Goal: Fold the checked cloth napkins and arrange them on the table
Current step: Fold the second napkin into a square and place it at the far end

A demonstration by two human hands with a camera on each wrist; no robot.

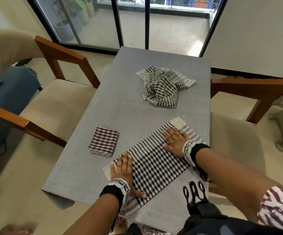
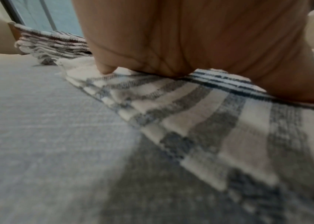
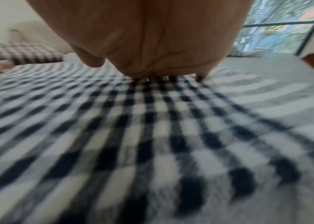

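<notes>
A black-and-white checked napkin (image 1: 154,160) lies folded to a long strip, slanting across the near right of the grey table (image 1: 128,102). My left hand (image 1: 123,168) presses flat on its near left end, fingers straight. My right hand (image 1: 174,141) presses flat on its far right end, fingers spread. In the wrist views each palm (image 2: 171,37) (image 3: 152,37) lies on the checked cloth (image 2: 209,121) (image 3: 152,128). A maroon checked napkin (image 1: 104,141), folded small and square, rests left of the strip. A crumpled black-and-white napkin (image 1: 162,85) sits further back.
Wooden chairs with beige cushions stand on the left (image 1: 55,99) and right (image 1: 249,92) of the table. A glass sliding door (image 1: 132,22) is behind it. A black strap clip (image 1: 195,192) hangs near my chest at the table's near edge.
</notes>
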